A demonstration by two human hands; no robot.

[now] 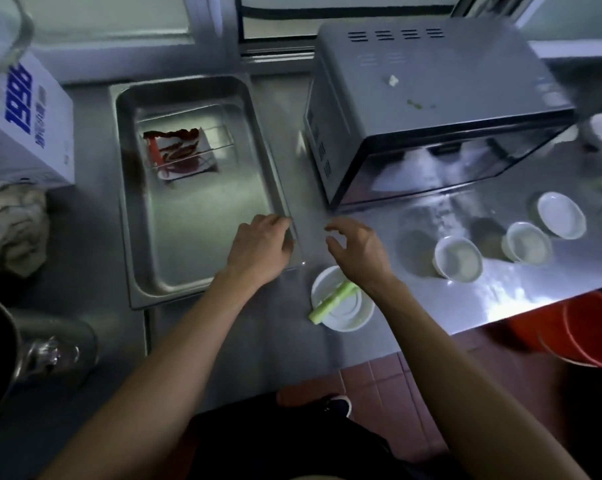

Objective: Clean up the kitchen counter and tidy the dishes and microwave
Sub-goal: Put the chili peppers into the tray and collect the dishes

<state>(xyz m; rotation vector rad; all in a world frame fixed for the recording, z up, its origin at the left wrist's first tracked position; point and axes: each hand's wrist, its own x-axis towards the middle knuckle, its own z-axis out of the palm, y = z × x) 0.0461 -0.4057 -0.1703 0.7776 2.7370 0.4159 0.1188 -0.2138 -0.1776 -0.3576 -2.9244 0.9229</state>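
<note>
Steel, deep rectangular tray (202, 216) lies left of the grey microwave (431, 109): stiff, slick, probably light. Left hand (258, 247) curls over its near right rim; right hand (356, 249) hovers spread, empty.

A tray (202, 202) sits left of the middle on the table (327, 188). The microwave (431, 109) is upper right, with bowls (458, 259) below it.
</note>
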